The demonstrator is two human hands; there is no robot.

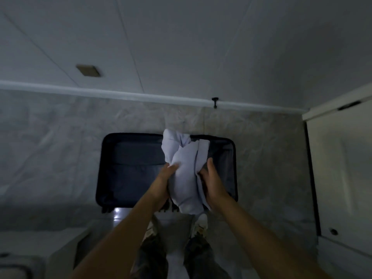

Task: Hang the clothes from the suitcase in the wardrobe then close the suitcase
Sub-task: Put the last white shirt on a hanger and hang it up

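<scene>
Left arm: bare, stretched forward, angled in toward the right hand.
Left hand (164, 179): grips the cloth (185, 170) from its left side, fingertips pressed into it.
Right arm: bare, stretched forward, angled in toward the left hand.
Right hand (211, 179): grips the cloth's right side, thumb straight; fingers hidden behind the cloth.
Spacing: hands level, near each other, cloth between.

Forearms (128, 228) bare; dk trousers (201, 256); white shoes (202, 221), blurry.

I've got the pale garment (186, 174) bunched between my left hand (164, 181) and right hand (211, 180), both gripping it; beneath it the dark suitcase (130, 170) lies open on the marbled floor (50, 158); my shoes (200, 224) show below.
</scene>
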